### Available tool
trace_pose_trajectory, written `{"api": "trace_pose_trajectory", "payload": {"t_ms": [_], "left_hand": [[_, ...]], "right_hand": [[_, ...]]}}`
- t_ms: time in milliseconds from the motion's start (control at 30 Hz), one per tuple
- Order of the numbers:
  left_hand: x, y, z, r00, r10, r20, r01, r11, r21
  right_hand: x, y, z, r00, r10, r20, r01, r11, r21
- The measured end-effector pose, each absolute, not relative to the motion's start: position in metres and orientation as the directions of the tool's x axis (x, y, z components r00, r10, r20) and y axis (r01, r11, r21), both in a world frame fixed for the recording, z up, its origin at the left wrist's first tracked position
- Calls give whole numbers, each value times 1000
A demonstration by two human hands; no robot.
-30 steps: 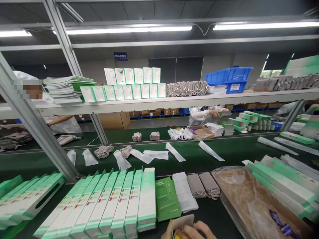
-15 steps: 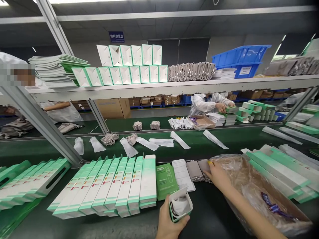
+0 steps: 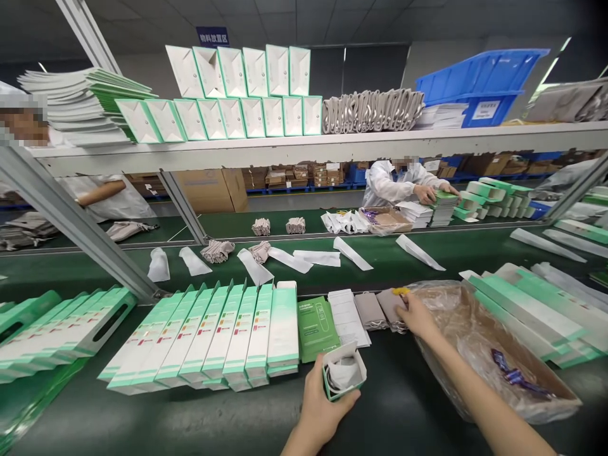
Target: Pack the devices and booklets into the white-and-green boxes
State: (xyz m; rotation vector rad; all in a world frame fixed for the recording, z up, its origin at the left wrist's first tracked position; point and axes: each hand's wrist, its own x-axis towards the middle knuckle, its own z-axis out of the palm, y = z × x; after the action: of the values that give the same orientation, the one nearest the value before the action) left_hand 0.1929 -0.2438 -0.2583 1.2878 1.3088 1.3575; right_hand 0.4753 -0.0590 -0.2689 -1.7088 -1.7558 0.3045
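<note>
My left hand [image 3: 323, 399] is closed around a small white-and-green box [image 3: 327, 386], its open end facing me. Inside the box sits a white pouch [image 3: 344, 373] with something grey curled beside it. My right hand [image 3: 420, 310], with a yellow cover on one fingertip, pinches the edge of a grey fabric pouch [image 3: 390, 307] at the end of a row. Left of it are another grey fabric pouch [image 3: 370, 310], a stack of white printed leaflets [image 3: 346, 313] and green booklets [image 3: 317, 329].
Rows of upright green-and-white boxes [image 3: 228, 342] stand at left. A plastic-lined carton [image 3: 567, 396] holding purple packets is at right, beside flat boxes [image 3: 536, 310]. White pouches [image 3: 313, 258] lie on the green belt. Overhead runs a loaded shelf [image 3: 266, 152]. A co-worker [image 3: 389, 183] handles booklets opposite.
The view has tilted down slightly. White pouches on the belt have shifted a little right. My hands keep nearly the same places. The co-worker's hands now rest at the booklet stack.
</note>
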Motion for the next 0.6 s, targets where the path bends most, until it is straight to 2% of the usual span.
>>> {"api": "trace_pose_trajectory", "payload": {"t_ms": [133,267,467,600], "left_hand": [[193,-243,-253,-101,987,123,68,-116,991],[193,-242,-254,-72,990,124,36,-122,992],[193,-242,-252,-83,987,136,40,-133,990],[193,-243,-258,-89,992,94,30,-91,995]], "right_hand": [[486,-68,-247,98,921,377,702,205,-682],[494,-70,-233,85,914,396,676,239,-697],[497,-62,-257,4,958,288,749,188,-635],[550,-75,-255,140,934,330,833,69,-550]]}}
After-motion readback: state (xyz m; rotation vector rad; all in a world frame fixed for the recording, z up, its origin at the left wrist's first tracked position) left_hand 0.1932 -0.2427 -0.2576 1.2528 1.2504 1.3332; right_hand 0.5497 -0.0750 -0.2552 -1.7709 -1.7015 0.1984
